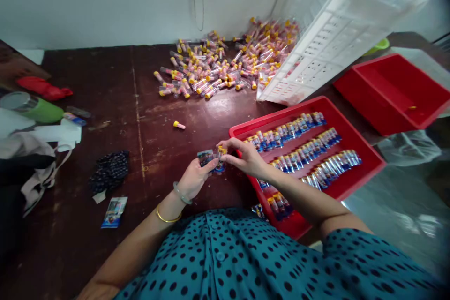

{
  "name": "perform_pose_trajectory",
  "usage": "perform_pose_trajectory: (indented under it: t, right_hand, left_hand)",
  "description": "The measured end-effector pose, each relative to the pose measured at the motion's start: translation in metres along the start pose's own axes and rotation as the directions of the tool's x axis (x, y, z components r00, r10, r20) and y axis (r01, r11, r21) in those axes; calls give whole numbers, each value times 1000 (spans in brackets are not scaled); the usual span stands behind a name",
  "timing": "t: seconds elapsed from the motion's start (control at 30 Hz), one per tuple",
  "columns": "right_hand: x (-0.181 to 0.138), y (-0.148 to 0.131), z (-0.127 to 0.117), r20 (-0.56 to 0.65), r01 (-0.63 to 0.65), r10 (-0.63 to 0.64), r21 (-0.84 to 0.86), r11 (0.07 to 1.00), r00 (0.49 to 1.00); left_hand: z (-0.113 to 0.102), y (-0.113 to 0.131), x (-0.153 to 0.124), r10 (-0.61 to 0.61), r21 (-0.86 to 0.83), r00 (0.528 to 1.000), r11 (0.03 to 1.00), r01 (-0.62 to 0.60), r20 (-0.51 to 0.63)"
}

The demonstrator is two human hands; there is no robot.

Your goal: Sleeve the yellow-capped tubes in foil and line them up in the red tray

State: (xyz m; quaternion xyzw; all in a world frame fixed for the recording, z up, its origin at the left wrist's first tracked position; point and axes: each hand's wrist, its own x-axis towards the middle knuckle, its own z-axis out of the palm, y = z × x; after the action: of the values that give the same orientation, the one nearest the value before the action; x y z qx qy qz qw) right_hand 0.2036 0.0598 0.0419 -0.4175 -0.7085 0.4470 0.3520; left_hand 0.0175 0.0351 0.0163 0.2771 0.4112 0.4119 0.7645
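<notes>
Yellow-capped tube [222, 151] and small printed packet [205, 156] are close together near the centre of the frame, between the hands. The left hand [195, 178] grips the packet with its thumb on top; the right hand [244, 157] pinches the tube at its yellow end between thumb and fingers. Right of centre, a red tray [351, 136] carries rows of filled packets [298, 157]. A heap of pink tubes [218, 70] spreads over the worktop [105, 122] at upper centre, beside a tilted white crate [316, 56].
</notes>
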Motion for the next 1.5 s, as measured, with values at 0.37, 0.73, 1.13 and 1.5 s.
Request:
perform_pose_trajectory:
  t: [0.37,0.73,1.13,1.5]
  right_hand:
    - [-28,12,-11,-174,-43,82,217,975,981]
    - [-40,10,-43,-131,-54,89,252,966,987]
    - [-60,16,-31,-117,63,-86,-187,980,989]
    - [-54,19,-29,-191,-53,96,219,974,977]
  left_hand:
    - [24,-6,11,-18,61,999,998,16,30]
    - [53,-15,29,-41,46,985,998,34,169]
    - [65,-12,24,-74,-87,991,993,84,114]
    - [67,-14,28,-79,60,992,996,73,101]
